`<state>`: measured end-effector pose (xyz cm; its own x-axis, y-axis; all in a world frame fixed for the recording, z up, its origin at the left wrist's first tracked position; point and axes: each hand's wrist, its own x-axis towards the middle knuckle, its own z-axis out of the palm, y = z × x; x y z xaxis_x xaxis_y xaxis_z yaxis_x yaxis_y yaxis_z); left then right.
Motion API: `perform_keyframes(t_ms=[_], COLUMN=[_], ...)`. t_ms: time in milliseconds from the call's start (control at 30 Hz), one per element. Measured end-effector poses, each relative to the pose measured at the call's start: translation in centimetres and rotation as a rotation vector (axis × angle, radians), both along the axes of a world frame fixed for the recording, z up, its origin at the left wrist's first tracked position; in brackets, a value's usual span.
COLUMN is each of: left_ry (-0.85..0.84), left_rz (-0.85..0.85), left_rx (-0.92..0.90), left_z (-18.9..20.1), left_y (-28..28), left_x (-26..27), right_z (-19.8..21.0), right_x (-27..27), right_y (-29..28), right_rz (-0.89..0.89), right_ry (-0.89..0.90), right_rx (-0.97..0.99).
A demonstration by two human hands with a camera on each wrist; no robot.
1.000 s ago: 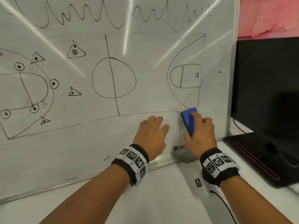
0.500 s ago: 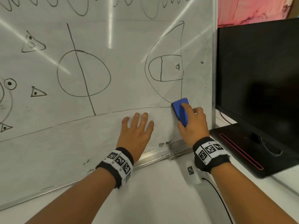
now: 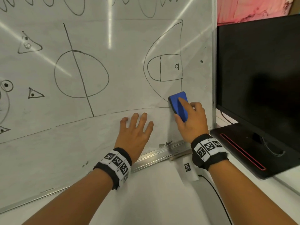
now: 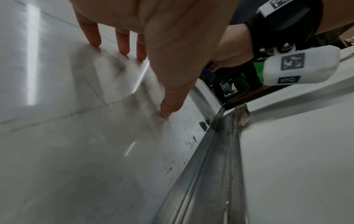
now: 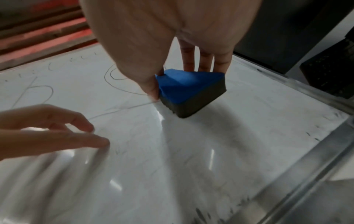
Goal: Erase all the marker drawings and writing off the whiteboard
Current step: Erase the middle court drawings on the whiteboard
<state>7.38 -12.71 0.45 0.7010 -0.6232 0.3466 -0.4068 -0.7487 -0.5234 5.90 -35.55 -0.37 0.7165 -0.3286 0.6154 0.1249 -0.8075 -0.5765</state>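
A whiteboard [image 3: 113, 127] leans upright on the desk, covered with black marker lines: a centre circle [image 3: 81, 73], a half-court arc with a key [image 3: 164, 67], triangles and loops. My right hand [image 3: 190, 120] grips a blue eraser [image 3: 178, 104] with a dark felt face [image 5: 191, 104], pressed to the board at the arc's lower end near the right edge. My left hand [image 3: 136, 132] lies flat on the board's lower part, fingers spread, fingertips [image 4: 122, 50] touching the surface.
A black monitor [image 3: 259, 70] stands just right of the board, its base [image 3: 243, 146] on the white desk [image 3: 154, 200]. The board's metal tray rail [image 4: 206, 166] runs along its bottom edge. A cable [image 3: 215, 197] trails across the desk.
The view shifted right along the board. My right hand moved the eraser slightly up along the arc's lower end; the left hand flattened and spread its fingers on the board.
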Motion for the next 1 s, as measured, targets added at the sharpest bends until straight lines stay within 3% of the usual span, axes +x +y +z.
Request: perform_keyframes(t_ms=[200,400,533,700,867,1000], left_ry=[-0.003,-0.006,-0.007,-0.007,-0.027,-0.033], left_rz=[0.007,-0.014,-0.006,-0.024,-0.034,-0.04], left_rx=[-0.001,-0.006,0.001,-0.001,0.001,-0.025], left_z=[-0.1,0.2,0.3,0.4,0.5,1.0], left_y=[0.0,0.4,0.3,0.5,0.6,1.5], left_x=[0.2,0.2,0.1,0.3,0.5,0.5], right_z=[-0.2,0.3,0.4,0.8,0.2,0.7], right_x=[-0.7,-0.6,-0.8,-0.6,-0.6,-0.2], right_y=[1.0,0.4,1.0,0.6,3.5,2.5], right_rz=[0.076,-0.012,0.088,-0.023,0.148,0.018], right_ry=[0.142,0.172,0.275,0.221,0.218,0.152], right_rx=[-0.037,0.002,-0.057,0.058,-0.033,0.1])
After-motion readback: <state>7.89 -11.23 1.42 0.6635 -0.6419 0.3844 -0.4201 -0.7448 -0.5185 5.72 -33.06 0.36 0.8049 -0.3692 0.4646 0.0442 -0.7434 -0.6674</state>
